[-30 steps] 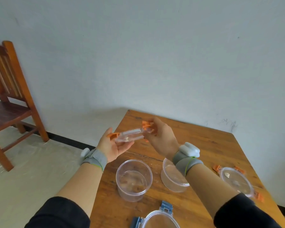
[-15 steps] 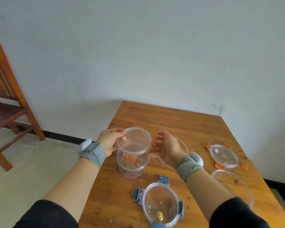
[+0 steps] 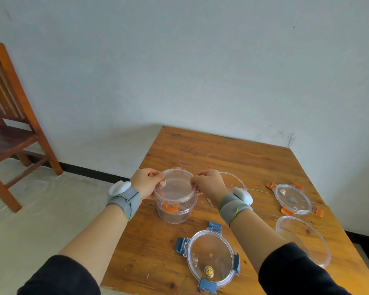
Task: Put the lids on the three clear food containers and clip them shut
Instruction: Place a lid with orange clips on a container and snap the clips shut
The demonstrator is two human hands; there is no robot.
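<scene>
Both hands, left (image 3: 146, 185) and right (image 3: 209, 184), grip the orange-clipped lid (image 3: 175, 188) on the tub (image 3: 175, 212); the blue-clipped lid (image 3: 210, 255) lies near, a second orange-clipped lid (image 3: 293, 199) right.

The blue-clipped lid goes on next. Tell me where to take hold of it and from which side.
Grip the blue-clipped lid by its clear rim in the gaps between clips, thumb and fingers on opposite edges, coming from above. It lies flat on the table with its four blue clips splayed outward, and those would likely flex or swing if held.
</scene>
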